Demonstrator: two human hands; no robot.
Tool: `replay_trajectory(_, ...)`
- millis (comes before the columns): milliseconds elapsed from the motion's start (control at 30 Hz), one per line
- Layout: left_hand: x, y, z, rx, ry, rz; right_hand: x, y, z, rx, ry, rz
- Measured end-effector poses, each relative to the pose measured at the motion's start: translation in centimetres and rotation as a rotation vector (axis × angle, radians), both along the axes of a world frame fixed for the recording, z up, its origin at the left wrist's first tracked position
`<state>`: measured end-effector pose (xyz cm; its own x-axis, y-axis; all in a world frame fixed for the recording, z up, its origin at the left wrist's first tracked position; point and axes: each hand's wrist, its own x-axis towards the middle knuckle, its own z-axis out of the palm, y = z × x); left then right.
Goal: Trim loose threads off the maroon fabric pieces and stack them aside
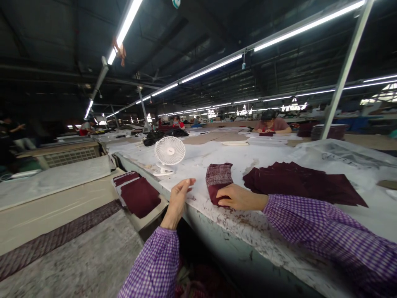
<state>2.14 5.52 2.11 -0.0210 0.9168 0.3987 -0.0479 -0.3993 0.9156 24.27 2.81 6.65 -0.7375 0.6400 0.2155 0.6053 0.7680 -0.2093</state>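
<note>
A maroon fabric piece (219, 174) with a pale mottled band lies near the front edge of the white-covered table. Over its lower right part is my right hand (242, 198), its fingers curled and gripping the cloth. My left hand (178, 199) is raised to the left of that piece, not touching it. Its fingertips point right, a little apart from the thumb, with nothing visible between them. Dark maroon cut pieces (288, 180) are fanned out in an overlapping pile to the right. More maroon pieces (141, 198) are stacked on a lower surface at the left.
A small white fan (169, 151) stands behind my left hand. Clear plastic sheeting (338, 151) lies at the back right. Across the table (192, 151), a person (274, 124) leans over maroon cloth. A patterned strip (62, 234) crosses the lower left surface.
</note>
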Motion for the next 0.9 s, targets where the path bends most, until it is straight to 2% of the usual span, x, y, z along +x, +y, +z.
replay_trajectory(100, -0.9, 0.0, 0.0, -0.02, -0.022, 0.044, 0.2, 0.0, 0.3, -0.057, 0.032, 0.011)
replay_trajectory(300, 0.2, -1.6, -0.5, 0.055, 0.27, -0.043, 0.0, -0.3, 0.5, -0.056, 0.074, -0.074)
replay_trajectory(467, 1.8, -2.2, -0.3, 0.395, 0.623, 0.059, -0.2, -0.8, 0.8, 0.186, 0.033, -0.053)
replay_trajectory(533, 2.2, -1.8, -0.2, 0.452, 0.801, 0.091, -0.3, -0.8, 1.0, 0.234, 0.0, -0.038)
replay_trajectory(633, 2.5, -1.0, -0.1, 0.374, 1.02, 0.086, -0.2, -0.5, 0.9, 0.185, 0.113, -0.096)
replay_trajectory(700, 2.7, -0.6, -0.1, 0.34, 1.091, 0.077, 0.0, -0.2, 0.9, 0.128, 0.251, -0.179)
replay_trajectory(800, 2.7, -0.4, -0.1, 0.336, 1.112, 0.084, 0.4, 0.1, 1.2, 0.076, 0.351, -0.233)
replay_trajectory(900, 2.4, -0.3, -0.2, 0.311, 1.029, 0.057, 0.8, 0.3, 1.6, -0.045, 0.284, -0.193)
